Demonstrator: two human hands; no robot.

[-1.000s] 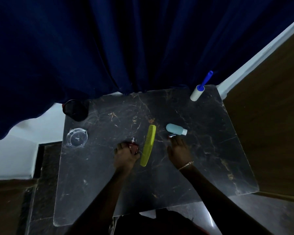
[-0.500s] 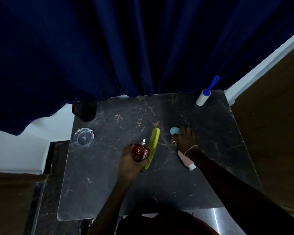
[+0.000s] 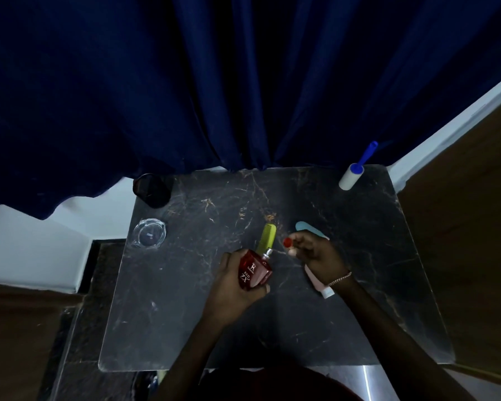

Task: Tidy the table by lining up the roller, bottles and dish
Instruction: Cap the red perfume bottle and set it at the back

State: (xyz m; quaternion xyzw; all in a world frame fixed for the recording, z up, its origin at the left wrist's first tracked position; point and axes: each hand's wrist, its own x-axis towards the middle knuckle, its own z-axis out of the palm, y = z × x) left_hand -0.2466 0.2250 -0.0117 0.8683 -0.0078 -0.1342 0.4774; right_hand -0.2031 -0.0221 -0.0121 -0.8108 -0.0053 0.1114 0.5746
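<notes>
My left hand grips a red perfume bottle lifted above the dark marble table, its silver spray nozzle bare. My right hand pinches a small red cap just right of the nozzle. A light blue bottle lies behind my right hand, partly hidden. A pink bottle with a white cap lies under my right wrist. The white lint roller with a blue handle rests at the far right corner. A clear glass dish sits near the left edge.
A yellow-green comb lies in the middle, partly behind the red bottle. A dark round jar stands at the far left corner. A dark blue curtain hangs behind the table. A wooden panel borders the right side.
My left hand has lifted the red perfume bottle off the table. My right hand has left the blue bottle and now pinches the small red cap near the nozzle.
</notes>
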